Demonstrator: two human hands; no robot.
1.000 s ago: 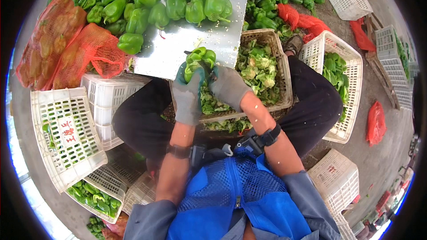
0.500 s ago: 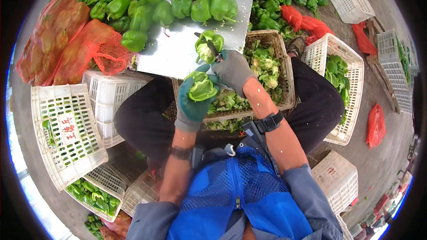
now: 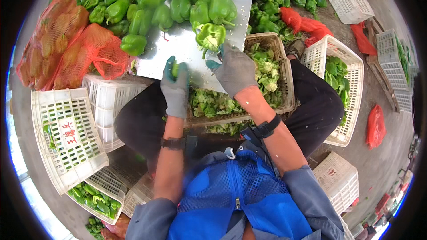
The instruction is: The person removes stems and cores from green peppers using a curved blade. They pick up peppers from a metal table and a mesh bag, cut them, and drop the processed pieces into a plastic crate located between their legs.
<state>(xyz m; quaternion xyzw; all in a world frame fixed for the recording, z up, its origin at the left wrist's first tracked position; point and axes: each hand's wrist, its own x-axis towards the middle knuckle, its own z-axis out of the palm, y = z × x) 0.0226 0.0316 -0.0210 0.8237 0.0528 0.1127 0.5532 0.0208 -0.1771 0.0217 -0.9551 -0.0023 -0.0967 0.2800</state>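
Observation:
My left hand [image 3: 175, 84], in a grey-green glove, is left of centre over the metal sheet's near edge. Its fingers close round a green pepper piece [image 3: 175, 69], mostly hidden by the glove. To the right, my gloved right hand [image 3: 235, 69] grips a small knife [image 3: 219, 55]; only a dark bit of it shows. Just beyond those fingers is a cut-open green bell pepper [image 3: 211, 37] with its pale seed core exposed. I cannot tell whether it rests on the sheet or on the knife. Whole green bell peppers [image 3: 180, 9] are heaped behind it.
Below my hands stands a crate [image 3: 290, 75] of pepper cores and trimmings. The shiny metal sheet [image 3: 153, 64] lies ahead. Red mesh sacks [image 3: 66, 40] and white crates [image 3: 66, 138] are at left; another white crate [image 3: 356, 106] with green peppers stands at right.
My left hand has moved left, away from my right hand, carrying its pepper piece. The cored pepper by the knife sits farther forward, near the heap. My right hand is turned more forward.

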